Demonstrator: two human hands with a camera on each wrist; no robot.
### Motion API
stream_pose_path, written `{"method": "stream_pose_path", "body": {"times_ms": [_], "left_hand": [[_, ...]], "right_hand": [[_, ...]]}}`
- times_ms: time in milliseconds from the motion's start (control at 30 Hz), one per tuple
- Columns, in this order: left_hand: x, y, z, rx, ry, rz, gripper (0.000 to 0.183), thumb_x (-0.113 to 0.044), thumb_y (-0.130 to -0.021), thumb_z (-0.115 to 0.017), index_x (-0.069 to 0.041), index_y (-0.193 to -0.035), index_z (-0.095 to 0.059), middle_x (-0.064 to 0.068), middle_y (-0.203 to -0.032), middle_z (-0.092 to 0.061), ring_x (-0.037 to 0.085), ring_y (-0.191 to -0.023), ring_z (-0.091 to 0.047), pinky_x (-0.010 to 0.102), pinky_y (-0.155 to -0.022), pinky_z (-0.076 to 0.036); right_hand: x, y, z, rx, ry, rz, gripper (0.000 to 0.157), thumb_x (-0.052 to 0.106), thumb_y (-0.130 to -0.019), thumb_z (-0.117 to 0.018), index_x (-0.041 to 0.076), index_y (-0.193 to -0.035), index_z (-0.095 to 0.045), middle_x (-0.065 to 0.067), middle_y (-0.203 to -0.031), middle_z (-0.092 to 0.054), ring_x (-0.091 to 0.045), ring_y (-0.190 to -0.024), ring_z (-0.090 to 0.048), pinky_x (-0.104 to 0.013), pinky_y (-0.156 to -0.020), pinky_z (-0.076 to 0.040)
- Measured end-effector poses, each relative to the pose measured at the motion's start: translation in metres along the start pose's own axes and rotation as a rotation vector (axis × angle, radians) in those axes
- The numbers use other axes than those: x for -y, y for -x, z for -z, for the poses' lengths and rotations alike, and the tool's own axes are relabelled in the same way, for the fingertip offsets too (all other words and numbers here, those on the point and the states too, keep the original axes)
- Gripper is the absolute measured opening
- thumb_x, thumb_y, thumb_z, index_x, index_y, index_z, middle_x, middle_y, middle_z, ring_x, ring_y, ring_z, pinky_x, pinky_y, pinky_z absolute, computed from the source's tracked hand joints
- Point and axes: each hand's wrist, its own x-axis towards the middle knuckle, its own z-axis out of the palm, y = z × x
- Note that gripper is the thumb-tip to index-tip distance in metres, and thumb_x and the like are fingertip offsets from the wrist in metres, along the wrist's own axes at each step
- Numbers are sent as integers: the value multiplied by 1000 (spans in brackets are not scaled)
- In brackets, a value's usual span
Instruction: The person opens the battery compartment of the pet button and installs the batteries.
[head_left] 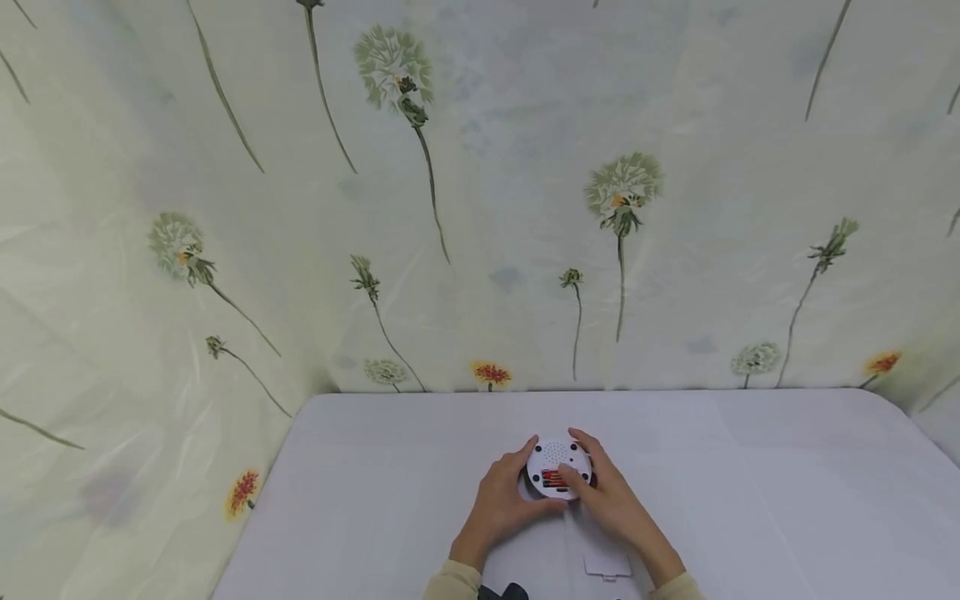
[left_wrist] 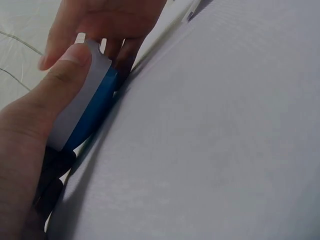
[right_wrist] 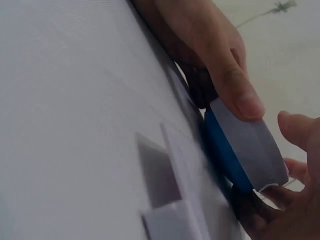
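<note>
Left hand (head_left: 501, 498) and right hand (head_left: 613, 500) both clasp one round device (head_left: 556, 457) over one table (head_left: 390, 492). We count four dark feet (head_left: 536, 478); red batteries (head_left: 552, 479) show, number and labels too small to read.

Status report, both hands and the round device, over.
Left hand gripping round device. Right hand on its rim, thumb over red batteries. White piece on table, nearer the person, not in the way.
</note>
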Motion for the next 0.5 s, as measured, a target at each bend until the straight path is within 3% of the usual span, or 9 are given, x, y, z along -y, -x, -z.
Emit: {"method": "stream_pose_path", "body": {"times_ms": [167,333,500], "left_hand": [[-1,-1,1,-3,-11,-3,99,-72,-65,-68,-29,-147,-34,1,-129,-60,15,-111,-56,36,-91,-48],[-3,1,2,8,-9,10,98,-72,-65,-68,-30,-147,-34,0,-128,-60,15,-109,-55,36,-90,-48],[-5,1,3,5,-5,11,99,-72,-65,-68,-29,-147,-34,1,-129,-60,16,-111,-55,38,-91,-48]], "right_hand": [[-4,5,10,12,-39,-3,72,40,-89,-62,19,-147,-24,-22,-136,-46,-35,-120,-53,-46,-98,-46],[-12,16,17,29,-91,24,87,31,-82,-74,15,-148,-20,-18,-132,-47,-31,-116,-55,-31,-94,-49],[-17,29,22,61,-92,107,80,17,-84,-70,13,-148,-22,-15,-131,-48,-23,-118,-52,-22,-97,-45]]}}
